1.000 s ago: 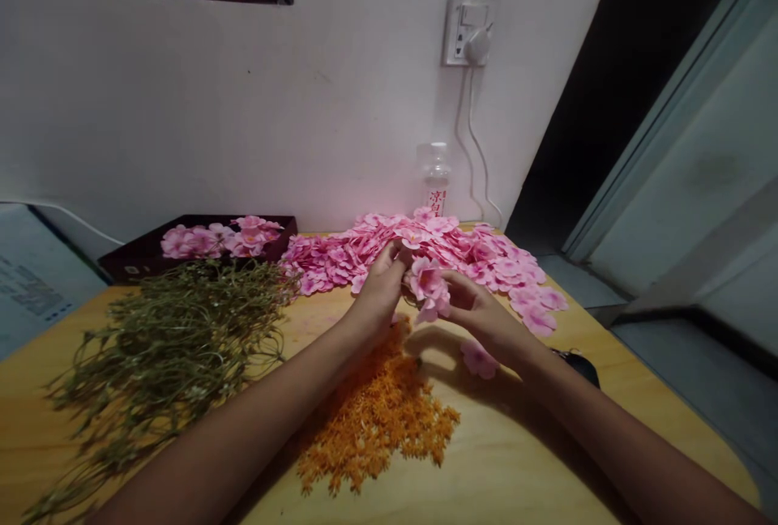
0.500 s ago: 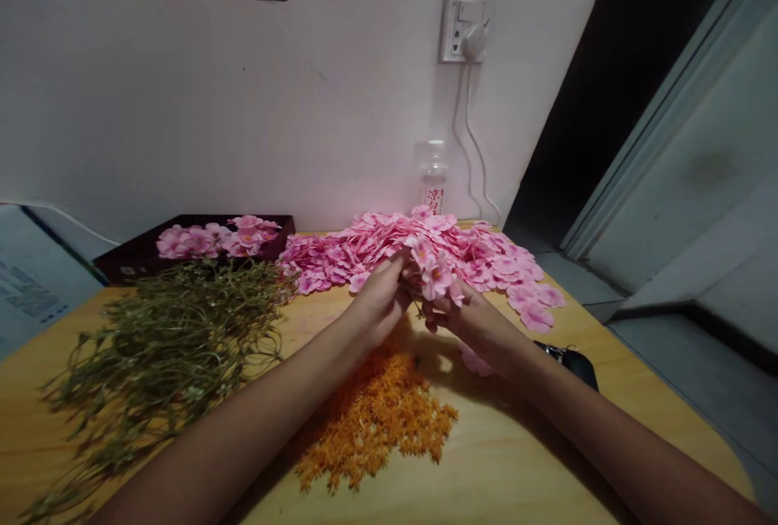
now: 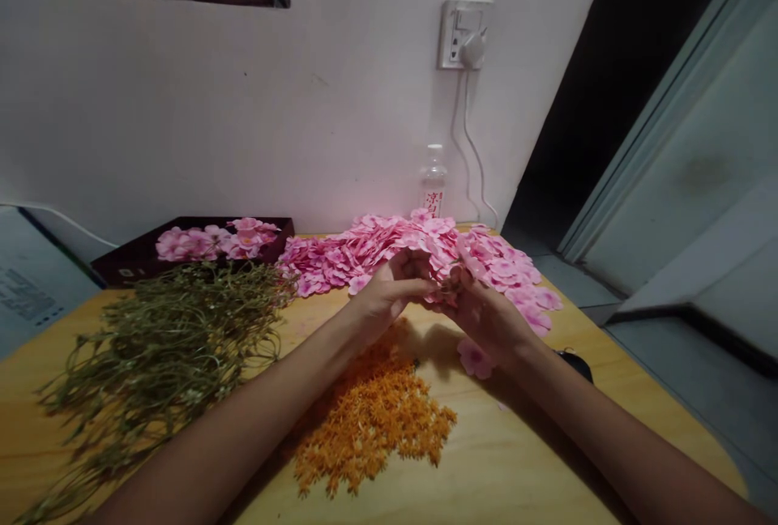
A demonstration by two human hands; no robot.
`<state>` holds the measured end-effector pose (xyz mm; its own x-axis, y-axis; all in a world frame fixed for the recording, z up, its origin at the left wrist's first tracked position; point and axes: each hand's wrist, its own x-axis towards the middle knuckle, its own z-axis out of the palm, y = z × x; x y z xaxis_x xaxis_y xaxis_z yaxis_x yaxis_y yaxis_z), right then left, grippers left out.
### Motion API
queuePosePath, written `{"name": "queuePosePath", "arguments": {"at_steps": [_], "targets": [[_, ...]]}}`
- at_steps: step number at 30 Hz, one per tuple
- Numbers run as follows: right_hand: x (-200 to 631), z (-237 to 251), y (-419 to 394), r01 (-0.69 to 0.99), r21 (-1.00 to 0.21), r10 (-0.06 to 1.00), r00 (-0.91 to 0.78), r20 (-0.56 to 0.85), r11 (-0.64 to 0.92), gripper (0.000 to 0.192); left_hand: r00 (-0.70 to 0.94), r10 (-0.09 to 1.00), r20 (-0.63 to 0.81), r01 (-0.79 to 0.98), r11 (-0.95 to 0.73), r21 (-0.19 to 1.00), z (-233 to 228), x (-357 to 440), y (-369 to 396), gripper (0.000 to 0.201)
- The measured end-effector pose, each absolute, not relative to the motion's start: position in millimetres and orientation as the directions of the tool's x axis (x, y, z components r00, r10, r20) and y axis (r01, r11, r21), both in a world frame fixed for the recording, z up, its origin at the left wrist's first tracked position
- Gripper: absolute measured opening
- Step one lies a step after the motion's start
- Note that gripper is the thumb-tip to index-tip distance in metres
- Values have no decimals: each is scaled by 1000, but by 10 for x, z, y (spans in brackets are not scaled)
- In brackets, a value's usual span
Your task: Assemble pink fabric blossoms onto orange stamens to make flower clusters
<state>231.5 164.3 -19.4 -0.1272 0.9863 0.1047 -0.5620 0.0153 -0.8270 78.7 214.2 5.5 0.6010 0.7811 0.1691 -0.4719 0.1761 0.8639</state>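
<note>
1. My left hand [image 3: 382,298] is curled, its fingertips pinched together against a cluster of pink flowers [image 3: 446,292].
2. My right hand [image 3: 486,316] meets it from the other side, fingers wrapped around that same cluster; how firmly it clamps I cannot tell, the flowers being mostly hidden.
3. Both hands touch just above the desk [image 3: 523,460], at the near edge of the pink petal pile [image 3: 389,249].
4. The orange blossom heap [image 3: 370,424] lies under my wrists.
</note>
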Motion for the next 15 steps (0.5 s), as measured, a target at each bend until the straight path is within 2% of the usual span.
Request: {"name": "queuePosePath", "arguments": {"at_steps": [11,15], "targets": [[2365,-240,1675,-625,-781,986,-134,97,-8,11,590,793,150,-350,83,933,76,790,2088,22],[2345,-202,1645,-624,-781,993,-105,62,-18,10,644,746,170,-314,54,948,74,791,2103,21]]}}
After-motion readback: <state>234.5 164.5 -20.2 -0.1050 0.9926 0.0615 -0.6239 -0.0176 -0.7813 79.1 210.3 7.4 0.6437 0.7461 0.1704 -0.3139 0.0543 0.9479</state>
